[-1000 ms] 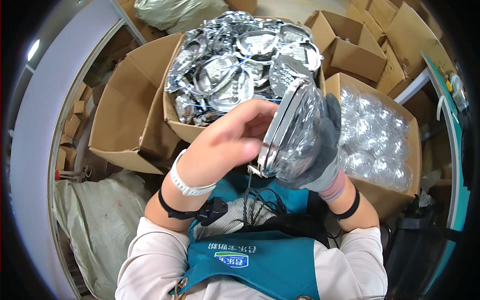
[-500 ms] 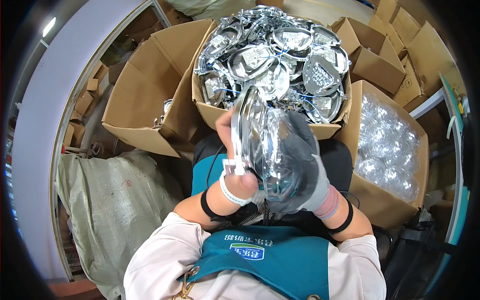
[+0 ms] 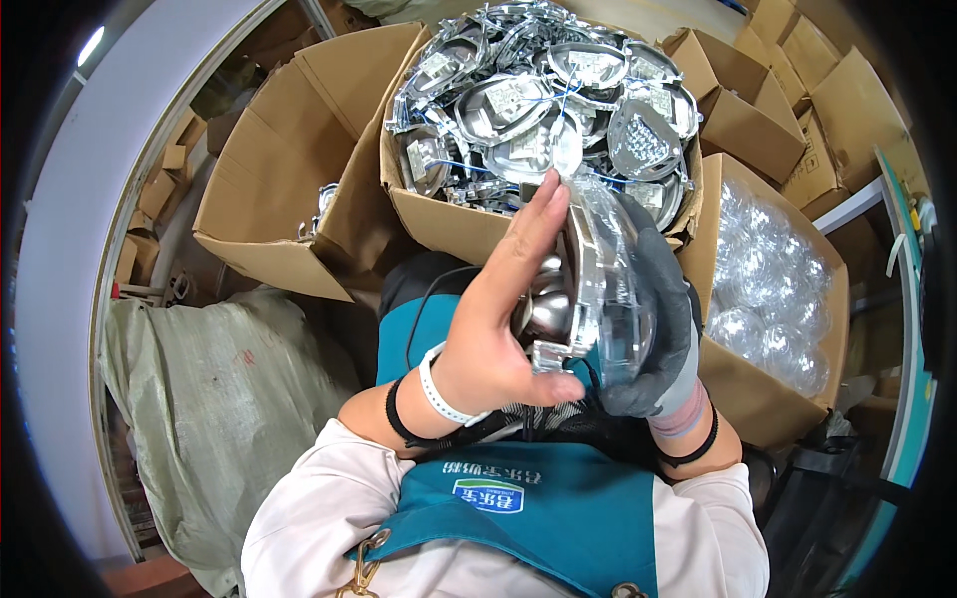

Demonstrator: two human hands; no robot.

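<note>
- Because it is pressed between both palms at chest height, the lamp assembly (image 3: 588, 299) sits just in front of the apron (image 3: 558, 518), a shiny chrome reflector joined to a clear plastic lens.
- It looks light and rigid, though the clear lens probably scratches and cracks easily; its glossy faces seem slippery, so the rim is the safest place to grip.
- The bare left hand (image 3: 498, 329) lies flat and open against the reflector side, thumb hooked under the lower edge.
- The gloved right hand (image 3: 653, 329) curls closed around the lens side, gripping the assembly.
- Beyond the hands stands a cardboard box (image 3: 439, 214) heaped with similar reflectors; another box (image 3: 773, 289) to the right holds clear lenses.
</note>
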